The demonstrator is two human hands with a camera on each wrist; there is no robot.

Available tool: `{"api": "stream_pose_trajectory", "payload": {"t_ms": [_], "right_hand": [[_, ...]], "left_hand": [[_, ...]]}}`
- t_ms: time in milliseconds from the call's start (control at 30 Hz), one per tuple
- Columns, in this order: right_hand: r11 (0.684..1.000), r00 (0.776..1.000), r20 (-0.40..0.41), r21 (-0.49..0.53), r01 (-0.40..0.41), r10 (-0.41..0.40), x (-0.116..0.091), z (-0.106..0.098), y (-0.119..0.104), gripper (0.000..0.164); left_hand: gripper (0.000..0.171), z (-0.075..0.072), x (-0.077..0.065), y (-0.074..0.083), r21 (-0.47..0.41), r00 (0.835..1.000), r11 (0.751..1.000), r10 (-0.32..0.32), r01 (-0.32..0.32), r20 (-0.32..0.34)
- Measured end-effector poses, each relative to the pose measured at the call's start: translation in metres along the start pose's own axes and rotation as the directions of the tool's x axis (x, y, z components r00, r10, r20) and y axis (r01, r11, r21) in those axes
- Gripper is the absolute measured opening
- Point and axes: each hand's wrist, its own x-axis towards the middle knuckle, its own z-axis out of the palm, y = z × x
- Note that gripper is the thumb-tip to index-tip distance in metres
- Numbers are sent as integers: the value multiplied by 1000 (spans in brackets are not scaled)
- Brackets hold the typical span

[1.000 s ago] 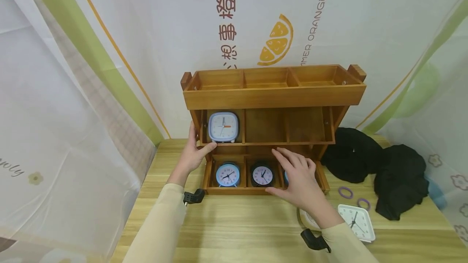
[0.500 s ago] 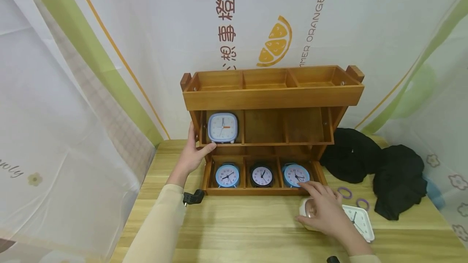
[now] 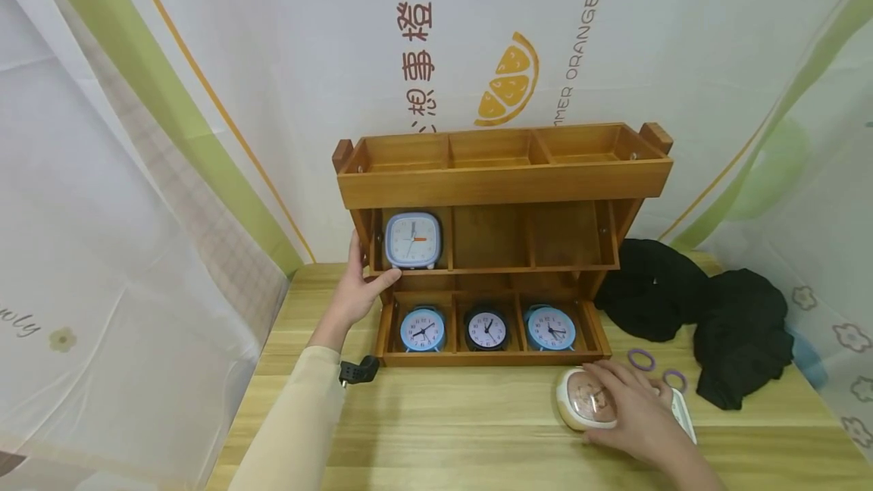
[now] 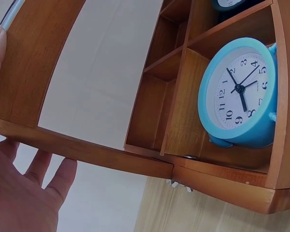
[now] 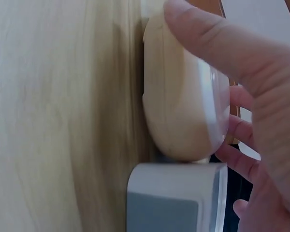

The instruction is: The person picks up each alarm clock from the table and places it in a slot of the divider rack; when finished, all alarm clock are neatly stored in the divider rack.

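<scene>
My left hand grips the left end of the wooden tiered organizer, thumb at the front edge of its middle tier and fingers along the side. A square clock with a lilac rim stands in that tier's left compartment. The bottom tier holds a light-blue alarm clock on the left, a black one in the middle and a blue one on the right. On the table, my right hand holds a rounded cream object with a clear domed front, thumb and fingers on opposite sides.
A white square clock lies beside the cream object, partly hidden by my right hand. Two purple rings and black cloth bundles lie at the right. A printed curtain hangs behind the organizer.
My right hand has left the bottom tier's right compartment, uncovering the blue alarm clock, and moved down and right to take hold of the cream object. The left hand keeps its grip.
</scene>
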Motion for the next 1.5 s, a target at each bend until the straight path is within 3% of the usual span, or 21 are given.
{"api": "stream_pose_trajectory", "payload": {"t_ms": [333,700,933,1233,1500], "right_hand": [[1000,999,28,-2,-15,15,0,4,8,108],[997,997,-72,69,29,-24,-1,1,3,102],[980,982,-179,175,94,-62,6,-20,-12,100],[955,916,-351,144,258,-194,41,-55,-36,108],[939,900,-373,159,304,-227,77,-87,-65,107]], "left_hand": [[113,-1,0,-2,5,1000,1000,-6,6,0],[113,-1,-1,0,10,1000,1000,1,-1,3],[115,0,-1,-1,-10,1000,1000,-17,18,12],[113,2,-1,-5,1,1000,1000,-4,4,11],[113,1,0,-2,-4,1000,1000,6,-6,6]]}}
